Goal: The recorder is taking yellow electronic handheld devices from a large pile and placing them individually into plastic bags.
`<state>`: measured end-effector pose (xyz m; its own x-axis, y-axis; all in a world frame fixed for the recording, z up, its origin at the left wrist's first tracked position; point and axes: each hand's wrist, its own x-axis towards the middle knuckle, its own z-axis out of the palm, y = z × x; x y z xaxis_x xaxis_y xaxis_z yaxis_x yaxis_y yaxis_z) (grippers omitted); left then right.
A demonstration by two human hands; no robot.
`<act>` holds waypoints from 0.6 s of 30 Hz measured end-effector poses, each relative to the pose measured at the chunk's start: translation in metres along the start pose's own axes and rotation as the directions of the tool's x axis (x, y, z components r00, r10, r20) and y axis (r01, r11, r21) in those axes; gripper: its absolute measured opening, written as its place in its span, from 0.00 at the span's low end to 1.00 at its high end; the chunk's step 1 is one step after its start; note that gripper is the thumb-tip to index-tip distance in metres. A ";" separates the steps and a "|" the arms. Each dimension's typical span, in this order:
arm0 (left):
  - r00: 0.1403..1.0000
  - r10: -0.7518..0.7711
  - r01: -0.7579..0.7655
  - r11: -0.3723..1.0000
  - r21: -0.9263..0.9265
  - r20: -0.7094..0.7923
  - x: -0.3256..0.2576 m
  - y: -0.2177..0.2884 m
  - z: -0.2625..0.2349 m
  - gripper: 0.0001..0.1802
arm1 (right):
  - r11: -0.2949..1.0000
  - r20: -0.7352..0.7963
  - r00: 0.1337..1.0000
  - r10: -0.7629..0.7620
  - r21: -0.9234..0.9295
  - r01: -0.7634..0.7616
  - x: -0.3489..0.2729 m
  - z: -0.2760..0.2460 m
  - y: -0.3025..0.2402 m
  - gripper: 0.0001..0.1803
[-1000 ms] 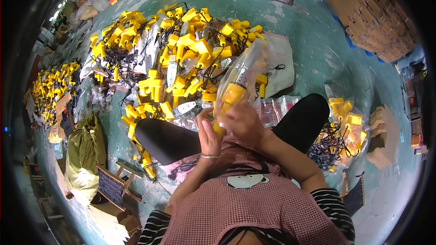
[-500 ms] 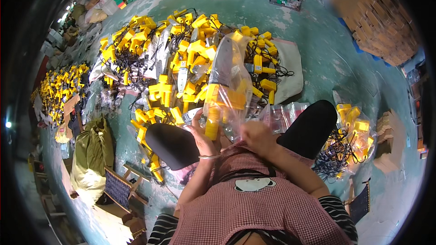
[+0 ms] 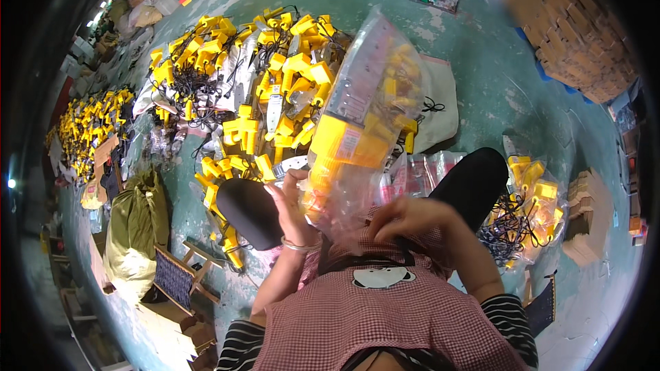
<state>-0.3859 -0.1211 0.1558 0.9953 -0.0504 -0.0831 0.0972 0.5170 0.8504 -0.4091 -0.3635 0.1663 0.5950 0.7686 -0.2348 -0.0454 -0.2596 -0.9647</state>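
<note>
A yellow handheld power tool (image 3: 347, 144) with a long grey blade stands tilted in front of me inside a clear plastic bag (image 3: 405, 89). My left hand (image 3: 292, 209) is closed around the bagged yellow handle, the thumb side toward me. The bag's crumpled lower end (image 3: 350, 230) hangs between my hands. Just right of that end, my right hand (image 3: 416, 220) is loosely bent with its fingers apart, and I see nothing held in it. Many more yellow tools (image 3: 295, 75) lie heaped beyond my knees.
Clear bags with reddish print (image 3: 430, 172) lie between my knees. Bagged yellow tools with black cables (image 3: 533, 192) sit at right, beside cardboard pieces (image 3: 588, 213). An olive sack (image 3: 137, 233) and a small wooden stool (image 3: 182, 275) are at left. Stacked cartons (image 3: 570, 27) stand far right.
The bagged tool has come closer and tilted to the right, its blade end rising. My right hand has moved slightly right and down, and its fist has loosened.
</note>
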 end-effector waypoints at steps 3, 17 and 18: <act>0.971 -0.128 0.150 0.984 -0.095 0.204 -0.011 0.025 0.012 0.42 | 0.931 -0.623 0.723 -0.300 -0.023 0.366 -0.011 -0.062 0.087 0.19; 0.825 -0.516 0.528 0.849 0.012 0.228 0.056 0.002 -0.137 0.03 | -0.137 -0.890 0.283 -0.357 0.349 0.927 -0.046 -0.093 -0.050 0.22; 0.925 -0.378 0.372 0.921 0.116 0.041 0.063 0.007 -0.143 0.02 | -0.177 -0.898 0.273 -0.345 0.347 0.921 -0.049 -0.094 -0.050 0.22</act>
<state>-0.3221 0.0015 0.0817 0.8837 -0.2769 -0.3774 0.4594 0.3587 0.8126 -0.3609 -0.4435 0.2369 0.8987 -0.2262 0.3758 0.2773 0.9568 -0.0871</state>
